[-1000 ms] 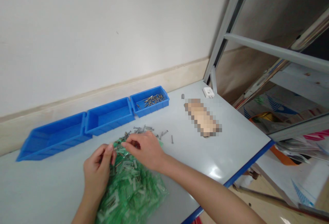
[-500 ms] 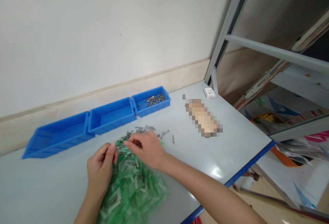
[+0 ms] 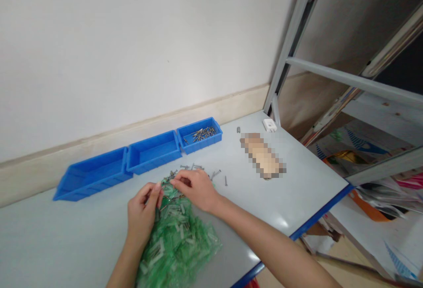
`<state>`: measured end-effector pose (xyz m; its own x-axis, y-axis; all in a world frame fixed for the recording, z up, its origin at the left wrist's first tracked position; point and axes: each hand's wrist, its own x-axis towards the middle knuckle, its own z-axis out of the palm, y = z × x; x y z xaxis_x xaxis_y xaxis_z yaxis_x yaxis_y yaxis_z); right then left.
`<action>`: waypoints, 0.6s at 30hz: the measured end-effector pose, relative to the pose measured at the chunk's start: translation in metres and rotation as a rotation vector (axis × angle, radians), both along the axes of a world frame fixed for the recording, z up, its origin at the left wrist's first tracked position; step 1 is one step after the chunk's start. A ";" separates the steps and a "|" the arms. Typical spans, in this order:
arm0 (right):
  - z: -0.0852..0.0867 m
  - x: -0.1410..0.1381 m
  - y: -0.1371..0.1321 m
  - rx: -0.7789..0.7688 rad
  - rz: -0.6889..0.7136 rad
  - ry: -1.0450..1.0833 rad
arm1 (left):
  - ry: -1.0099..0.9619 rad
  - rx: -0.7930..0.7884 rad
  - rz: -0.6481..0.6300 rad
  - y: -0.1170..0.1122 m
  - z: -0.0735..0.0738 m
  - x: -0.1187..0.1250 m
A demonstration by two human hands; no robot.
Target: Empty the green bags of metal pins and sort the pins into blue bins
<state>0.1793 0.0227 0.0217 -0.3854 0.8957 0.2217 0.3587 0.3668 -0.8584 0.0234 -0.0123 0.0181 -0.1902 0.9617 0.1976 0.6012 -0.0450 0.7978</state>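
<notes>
A clear plastic bag (image 3: 185, 239) lies on the table, with green and whitish pieces and some screws showing through it. My left hand (image 3: 143, 206) is closed at the bag's upper left edge, thumb and forefinger pinched on the plastic. Over the bag's mouth, my right hand (image 3: 198, 191) is also closed, its thumb and forefinger together; whatever they pinch is too small to make out. Loose metal screws (image 3: 216, 174) are spread around the bag's open end, some hidden behind my right hand. One single screw (image 3: 226, 181) lies farther right.
Three blue bins stand in a row along the wall: a left bin (image 3: 95, 184), a middle bin (image 3: 153, 158) and a right bin (image 3: 200, 147) with screws inside. A white plug adapter (image 3: 270, 125), a small grey piece (image 3: 238, 130) and a blurred-out tan object (image 3: 262, 156) lie to the right.
The camera view has shifted, so the bins and bag appear farther right. Both hands stay pinched at the bag's mouth, with little movement relative to it.
</notes>
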 end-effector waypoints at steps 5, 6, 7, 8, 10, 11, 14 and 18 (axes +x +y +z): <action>-0.005 0.001 0.002 -0.027 0.005 0.062 | -0.106 -0.035 -0.041 0.000 -0.003 0.001; -0.007 0.001 0.003 -0.033 0.022 0.071 | -0.121 -0.041 -0.042 -0.001 -0.003 0.001; -0.008 0.001 0.002 -0.037 0.043 0.084 | -0.137 -0.047 -0.044 -0.002 -0.004 0.001; -0.009 0.001 0.002 -0.038 0.062 0.101 | -0.155 -0.049 -0.045 -0.002 -0.004 0.001; -0.010 0.001 0.001 -0.031 0.080 0.126 | -0.185 -0.040 -0.048 -0.003 -0.003 0.002; -0.011 0.000 0.000 -0.027 0.082 0.133 | -0.199 -0.030 -0.046 -0.003 -0.003 0.002; -0.012 -0.001 -0.001 -0.036 0.088 0.157 | -0.258 -0.013 -0.044 -0.004 -0.001 0.002; -0.016 -0.003 -0.004 -0.050 0.109 0.217 | -0.370 0.004 -0.053 -0.004 -0.001 0.003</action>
<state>0.1763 0.0191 0.0053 -0.4288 0.8633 0.2662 0.1247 0.3484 -0.9290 0.0260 -0.0167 0.0174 -0.1992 0.9715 0.1286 0.2691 -0.0720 0.9604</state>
